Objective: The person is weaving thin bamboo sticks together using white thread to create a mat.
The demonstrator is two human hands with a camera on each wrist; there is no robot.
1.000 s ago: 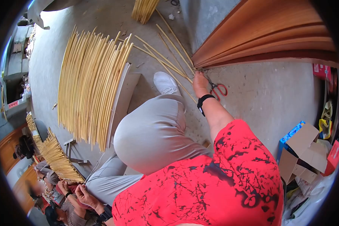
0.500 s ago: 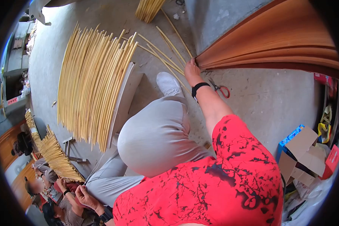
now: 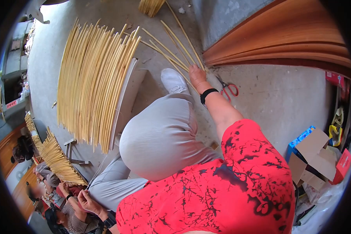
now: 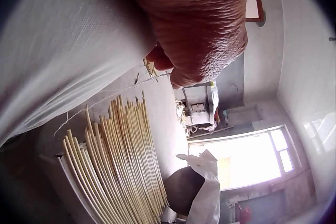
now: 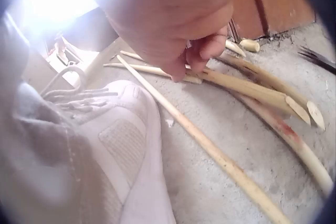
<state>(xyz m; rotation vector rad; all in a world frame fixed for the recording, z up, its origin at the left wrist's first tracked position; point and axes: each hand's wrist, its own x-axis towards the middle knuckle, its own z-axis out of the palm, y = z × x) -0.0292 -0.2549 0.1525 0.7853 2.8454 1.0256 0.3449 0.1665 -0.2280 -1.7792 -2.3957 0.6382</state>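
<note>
My left hand is by the left knee, its thumb and fingers pinching a thin pale string. In the left wrist view, the string runs from the fingertips towards a row of sticks. Down at the floor, my right hand has its fingers curled at a peeled stick, one of several loose ones with slanted cut ends. A big mat-like row of yellow sticks lies side by side on a low board. Scissors with red handles lie on the floor beside the right hand.
A white shoe stands close to the loose sticks. The brown wooden panel rises beyond the right hand. An open carton is at the right. Other people sit at lower left near another stick row.
My right hand moves from beside the scissors up to the wooden panel's corner, then back left and slightly down onto the loose sticks. My left hand stays put with the string.
</note>
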